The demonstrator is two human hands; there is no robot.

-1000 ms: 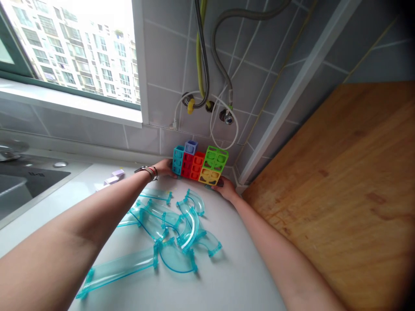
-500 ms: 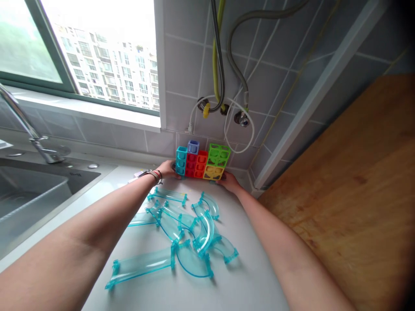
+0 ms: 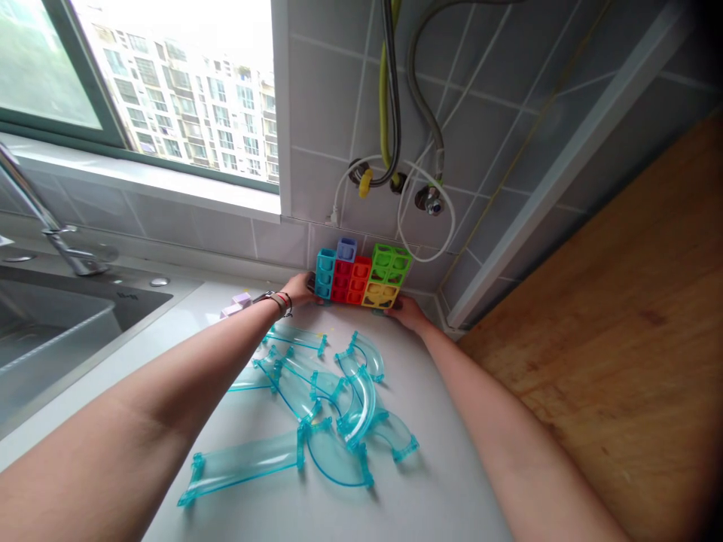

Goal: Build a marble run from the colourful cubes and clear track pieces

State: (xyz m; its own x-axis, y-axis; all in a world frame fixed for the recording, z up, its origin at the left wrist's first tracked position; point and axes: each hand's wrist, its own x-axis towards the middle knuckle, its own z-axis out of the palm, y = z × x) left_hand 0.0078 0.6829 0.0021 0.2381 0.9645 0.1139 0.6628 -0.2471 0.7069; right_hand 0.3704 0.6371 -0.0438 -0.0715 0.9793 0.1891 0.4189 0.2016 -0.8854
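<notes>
A stack of coloured plastic cubes (image 3: 361, 276) in blue, purple, red, green and yellow stands on the white counter (image 3: 440, 489) against the tiled wall. My left hand (image 3: 298, 290) grips its blue left side. My right hand (image 3: 407, 310) presses against its yellow lower right corner. Both arms reach far forward. A pile of several clear turquoise track pieces (image 3: 316, 406), curved and straight, lies on the counter between my arms.
A steel sink (image 3: 50, 331) with a tap (image 3: 39, 226) is at the left. A window (image 3: 158, 90) is above it. Hoses and a white cable (image 3: 407, 135) hang on the wall behind the cubes. A wooden board (image 3: 621, 331) fills the right side. Small lilac pieces (image 3: 237, 305) lie near my left wrist.
The view has shifted a little; the cube stack with both hands on it now sits slightly further back toward the wall. The track pieces have not moved.
</notes>
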